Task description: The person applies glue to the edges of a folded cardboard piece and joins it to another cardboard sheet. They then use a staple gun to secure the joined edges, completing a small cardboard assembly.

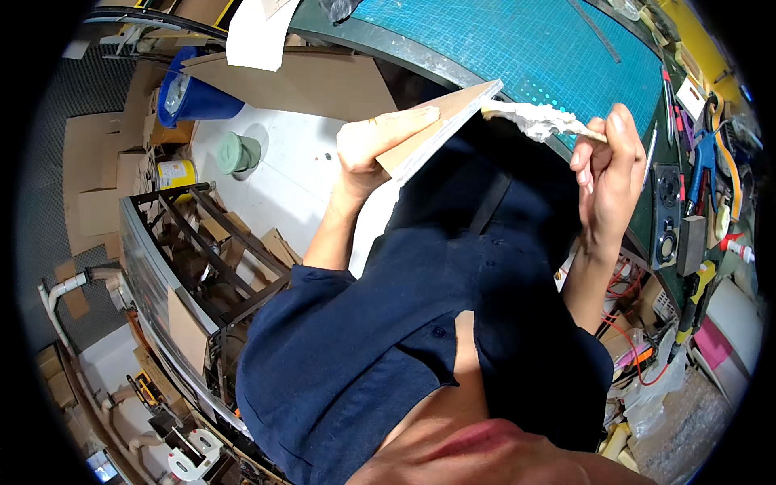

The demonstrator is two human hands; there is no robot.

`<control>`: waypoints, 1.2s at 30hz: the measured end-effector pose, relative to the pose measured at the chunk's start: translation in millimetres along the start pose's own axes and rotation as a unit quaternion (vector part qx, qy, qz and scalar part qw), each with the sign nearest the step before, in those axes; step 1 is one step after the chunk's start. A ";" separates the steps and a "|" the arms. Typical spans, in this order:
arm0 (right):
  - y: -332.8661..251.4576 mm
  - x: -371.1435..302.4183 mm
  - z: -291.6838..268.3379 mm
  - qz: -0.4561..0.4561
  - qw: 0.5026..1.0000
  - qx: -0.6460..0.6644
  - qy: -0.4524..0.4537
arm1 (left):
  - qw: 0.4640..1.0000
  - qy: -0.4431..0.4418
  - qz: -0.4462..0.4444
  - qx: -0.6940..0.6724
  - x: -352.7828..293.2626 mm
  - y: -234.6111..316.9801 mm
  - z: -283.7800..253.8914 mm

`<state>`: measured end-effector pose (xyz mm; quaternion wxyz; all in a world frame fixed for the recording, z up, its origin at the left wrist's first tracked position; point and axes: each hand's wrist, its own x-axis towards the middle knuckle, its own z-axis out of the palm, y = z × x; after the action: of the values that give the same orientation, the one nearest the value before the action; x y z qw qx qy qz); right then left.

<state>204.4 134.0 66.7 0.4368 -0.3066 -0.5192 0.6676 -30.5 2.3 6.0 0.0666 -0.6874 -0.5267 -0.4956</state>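
My left hand (365, 152) grips a flat board (446, 121) with a tan face and a pale grey edge, holding it tilted, thumb laid along the face. On the other side, my right hand (612, 162) pinches the end of a thin tan stick (596, 137) between thumb and fingers. Lumpy white, paste-like material (537, 120) coats most of the stick. Its far end is close to the board's upper right edge; whether they touch, I cannot tell. Both hands are raised in front of my dark blue clothing (420, 275).
A teal cutting mat (517, 32) covers the workbench ahead, with hand tools and a grey block (691, 245) along its right side. To the left are a blue bucket (202, 101), a green tub (234, 153), a yellow tin (175, 175), a cardboard sheet (299, 81) and a metal frame (218, 250).
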 end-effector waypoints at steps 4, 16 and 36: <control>0.6 16.8 -0.5 -0.042 0.996 0.049 -0.065 | 0.996 -0.075 0.042 0.016 16.6 6.6 -11.4; 20.1 3.0 33.0 -0.222 0.930 -0.144 -0.256 | 0.981 -0.139 0.101 0.086 11.6 -8.4 -15.9; -22.4 356.5 -7.2 -0.496 0.633 -0.591 0.062 | 0.996 -0.064 0.030 -0.045 22.6 -8.8 -20.6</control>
<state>63.1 460.2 102.0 0.4589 -0.2357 -0.8482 -0.1198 -51.0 8.4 29.5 0.0163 -0.7355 -0.4867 -0.4711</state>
